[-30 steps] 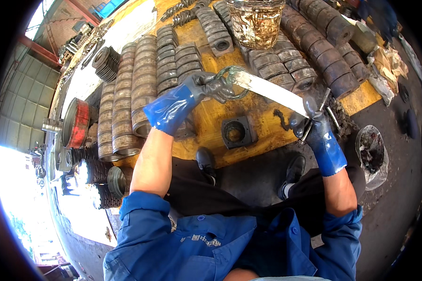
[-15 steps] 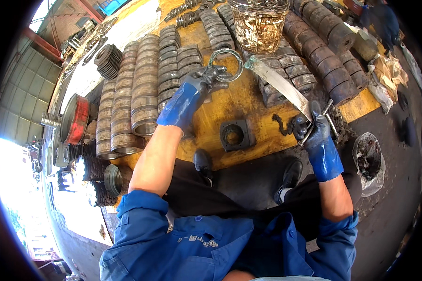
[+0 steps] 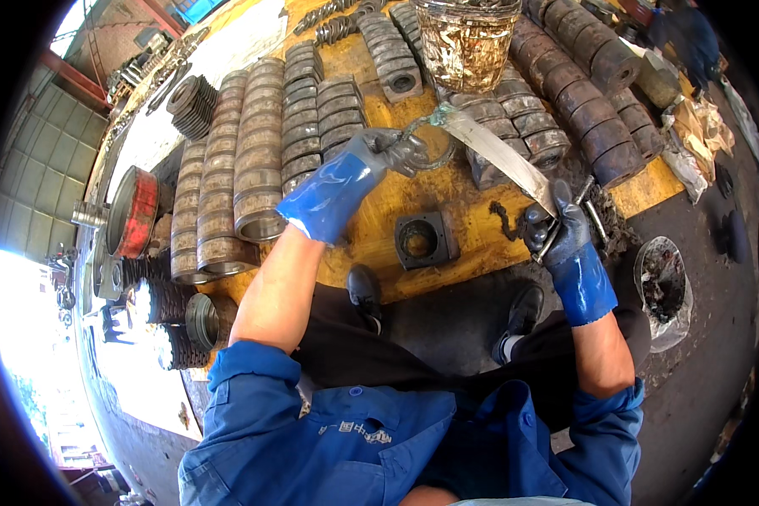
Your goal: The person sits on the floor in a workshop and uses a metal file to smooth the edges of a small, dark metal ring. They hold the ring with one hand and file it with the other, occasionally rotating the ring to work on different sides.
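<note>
The metal ring [image 3: 449,158] is held in the air above the middle of the yellow platform [image 3: 371,221], the left hand [image 3: 391,153] closed on its near left side. The right hand [image 3: 563,229] is clamped on the lower end of a flat pale blade [image 3: 502,157], whose far end meets the ring's upper side, where a greenish smear shows. The work on this ring looks under way rather than finished; how much of the rim is smeared cannot be told, since fingers hide part of it.

Below, a square block with a round bore [image 3: 423,242] sits by the platform's near edge, touched by neither hand. A stained bucket [image 3: 466,52] stands toward the far edge. Bored cylinders [image 3: 258,160] line the left side, darker cylinders [image 3: 603,139] the right; whether these have been worked on is unclear.
</note>
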Demonstrator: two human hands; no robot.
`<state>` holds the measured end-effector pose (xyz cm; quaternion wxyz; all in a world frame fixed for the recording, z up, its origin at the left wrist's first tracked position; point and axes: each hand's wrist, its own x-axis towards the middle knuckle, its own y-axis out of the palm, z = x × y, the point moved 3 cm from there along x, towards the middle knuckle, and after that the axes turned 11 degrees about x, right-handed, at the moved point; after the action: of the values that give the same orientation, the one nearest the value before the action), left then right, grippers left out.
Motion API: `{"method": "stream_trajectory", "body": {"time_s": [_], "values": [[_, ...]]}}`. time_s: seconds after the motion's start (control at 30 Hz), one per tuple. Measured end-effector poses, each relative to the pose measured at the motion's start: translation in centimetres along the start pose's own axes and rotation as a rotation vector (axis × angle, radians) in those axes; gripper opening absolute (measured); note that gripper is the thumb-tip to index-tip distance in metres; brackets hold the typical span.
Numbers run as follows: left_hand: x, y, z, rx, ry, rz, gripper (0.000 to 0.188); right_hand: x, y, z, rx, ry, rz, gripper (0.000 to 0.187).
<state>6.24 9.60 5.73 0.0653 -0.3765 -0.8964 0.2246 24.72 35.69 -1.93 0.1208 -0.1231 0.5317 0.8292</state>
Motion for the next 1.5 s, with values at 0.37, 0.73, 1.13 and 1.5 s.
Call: {"method": "stream_trajectory", "body": {"time_s": [0.37, 0.73, 1.13, 1.5], "values": [[1.1, 1.6, 0.7, -0.051, -0.069, -0.085, 0.020, -0.4, 0.8, -0.7, 0.134, -0.102, -0.005, 0.040], [0.9, 3.3, 1.9, 0.325, -0.138, -0.127, 0.028, 0.0, 1.7, -3.3, -0.054, 0.023, 0.025, 0.045], [1.2, 3.8, 1.4, 0.376, -0.135, -0.167, 0.033, -3.9, 4.7, 4.4, 0.212, -0.203, 0.020, 0.050], [3.8, 4.8, 4.8, 0.023, 0.016, -0.121, 0.024, -18.5, 1.3, 19.6, 0.111, -0.717, 0.061, 0.065]]}}
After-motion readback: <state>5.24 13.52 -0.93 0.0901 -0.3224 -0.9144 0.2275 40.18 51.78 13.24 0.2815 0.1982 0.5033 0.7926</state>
